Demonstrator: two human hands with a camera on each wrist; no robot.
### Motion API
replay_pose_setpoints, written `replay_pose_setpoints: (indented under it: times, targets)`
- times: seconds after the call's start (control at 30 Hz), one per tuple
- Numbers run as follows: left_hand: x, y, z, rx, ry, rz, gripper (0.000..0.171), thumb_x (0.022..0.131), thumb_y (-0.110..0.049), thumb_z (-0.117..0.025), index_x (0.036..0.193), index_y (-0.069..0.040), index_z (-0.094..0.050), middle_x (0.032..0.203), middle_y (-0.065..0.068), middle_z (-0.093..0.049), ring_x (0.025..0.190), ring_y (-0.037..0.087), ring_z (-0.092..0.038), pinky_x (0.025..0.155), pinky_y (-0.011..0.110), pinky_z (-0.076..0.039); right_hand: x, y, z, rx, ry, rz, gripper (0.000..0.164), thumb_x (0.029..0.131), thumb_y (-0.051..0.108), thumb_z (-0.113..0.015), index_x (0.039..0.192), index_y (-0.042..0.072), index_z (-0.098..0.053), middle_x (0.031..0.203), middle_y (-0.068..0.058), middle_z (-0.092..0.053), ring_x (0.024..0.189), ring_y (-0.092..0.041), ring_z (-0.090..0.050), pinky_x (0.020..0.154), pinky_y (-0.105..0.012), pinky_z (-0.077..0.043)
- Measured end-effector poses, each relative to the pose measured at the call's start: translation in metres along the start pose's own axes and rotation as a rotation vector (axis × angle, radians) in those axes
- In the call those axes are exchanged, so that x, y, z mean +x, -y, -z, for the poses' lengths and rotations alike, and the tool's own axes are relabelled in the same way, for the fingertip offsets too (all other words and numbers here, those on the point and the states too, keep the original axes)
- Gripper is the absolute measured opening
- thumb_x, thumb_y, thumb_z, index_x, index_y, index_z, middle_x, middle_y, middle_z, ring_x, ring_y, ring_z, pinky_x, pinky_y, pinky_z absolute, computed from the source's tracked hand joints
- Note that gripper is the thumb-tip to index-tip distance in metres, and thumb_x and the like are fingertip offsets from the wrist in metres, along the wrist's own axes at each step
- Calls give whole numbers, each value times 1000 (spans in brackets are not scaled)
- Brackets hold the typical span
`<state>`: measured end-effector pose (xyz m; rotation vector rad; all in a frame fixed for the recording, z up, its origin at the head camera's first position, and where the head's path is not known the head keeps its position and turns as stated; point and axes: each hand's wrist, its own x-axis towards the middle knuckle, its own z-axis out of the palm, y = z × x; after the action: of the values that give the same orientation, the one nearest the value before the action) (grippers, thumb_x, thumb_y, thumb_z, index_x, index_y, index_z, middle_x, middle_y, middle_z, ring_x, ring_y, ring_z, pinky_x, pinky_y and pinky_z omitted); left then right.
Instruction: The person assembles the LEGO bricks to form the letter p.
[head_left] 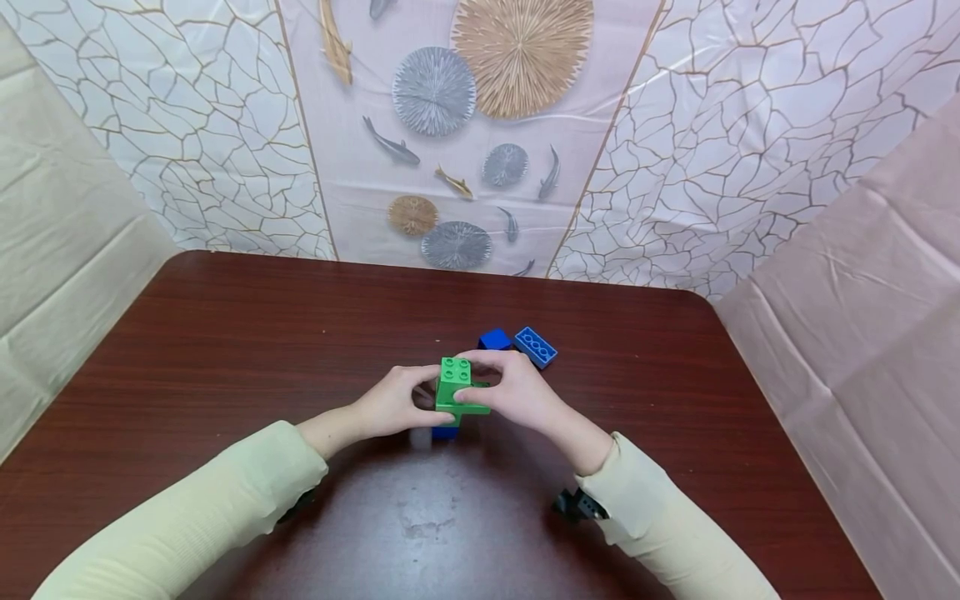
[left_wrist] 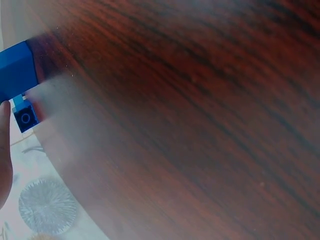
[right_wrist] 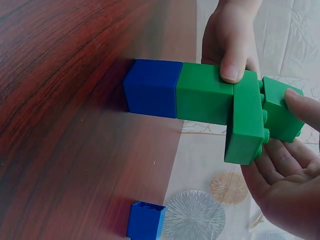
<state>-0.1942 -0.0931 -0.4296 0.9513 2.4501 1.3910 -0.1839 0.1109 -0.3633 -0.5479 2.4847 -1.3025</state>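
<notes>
A short tower stands on the table: a blue brick at the bottom, a square green brick on it, then a longer green brick lying across. My left hand holds the tower from the left, its thumb against the green bricks. My right hand pinches another square green brick between thumb and fingers at the top. That brick sits slightly tilted, with studs of the longer brick showing beside it. In the left wrist view, a finger is near a blue brick.
Behind my right hand lie a loose blue brick and a longer blue brick with its hollow underside showing. The dark wooden table meets patterned cloth at its back edge, with plain cloth at the sides.
</notes>
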Motion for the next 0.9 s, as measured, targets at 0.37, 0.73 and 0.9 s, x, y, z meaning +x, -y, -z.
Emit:
replay_pose_setpoints:
  times: [0.37, 0.73, 0.9]
  targets:
    - [0, -2, 1, 10, 2, -6, 42, 79, -17, -75, 117, -7, -59, 93, 5, -67, 86, 12, -66, 74, 18, -53, -2, 0, 0, -25, 10, 27, 43, 80, 19, -74, 120, 10, -61, 111, -8, -67, 100, -20, -63, 75, -24, -54]
    - [-1, -2, -1, 23, -12, -19, 40, 79, -18, -75, 115, -7, -59, 93, 5, -66, 86, 13, -66, 75, 20, -54, -4, 1, 0, -75, 25, 81, 41, 81, 16, -73, 120, 9, -61, 109, -7, -66, 99, -19, -62, 79, -29, -54]
    - [-2, -3, 0, 24, -16, -31, 40, 80, -20, -74, 114, -7, -59, 93, 6, -66, 86, 14, -67, 75, 22, -55, -4, 1, 0, -153, 33, 129, 39, 82, 17, -72, 119, 9, -61, 105, -6, -67, 96, -17, -63, 77, -25, -53]
